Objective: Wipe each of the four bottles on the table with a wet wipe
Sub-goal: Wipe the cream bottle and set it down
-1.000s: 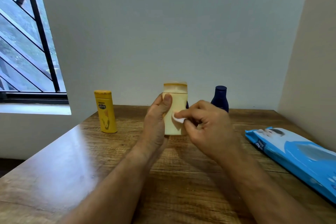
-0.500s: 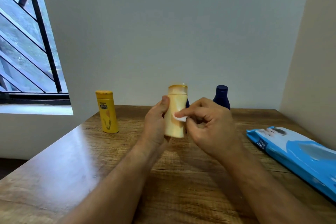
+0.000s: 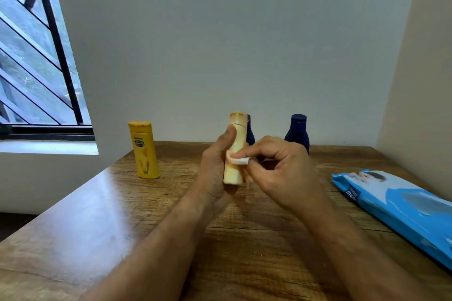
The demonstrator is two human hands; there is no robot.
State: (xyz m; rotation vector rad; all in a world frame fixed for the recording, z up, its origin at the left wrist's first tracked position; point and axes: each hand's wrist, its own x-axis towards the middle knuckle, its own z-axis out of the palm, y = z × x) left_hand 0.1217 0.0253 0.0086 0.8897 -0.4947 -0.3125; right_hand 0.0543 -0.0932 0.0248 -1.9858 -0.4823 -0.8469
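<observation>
From the head view, your left hand (image 3: 215, 168) grips the pale cream plastic bottle (image 3: 236, 151) upright above the wooden counter (image 3: 97, 215). Your right hand (image 3: 281, 168) pinches a small white wet wipe (image 3: 238, 160) against its side. A yellow bottle (image 3: 143, 150) and two dark blue bottles (image 3: 297, 133) stand behind; a blue wipes pack (image 3: 396, 205) lies right.

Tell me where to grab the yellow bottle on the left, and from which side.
Grip the yellow bottle around its mid-body, below the cap, coming from the front. It stands upright, apart from everything else, broad flat face toward the camera, narrow sides free, so fingers and thumb can likely span it.
</observation>
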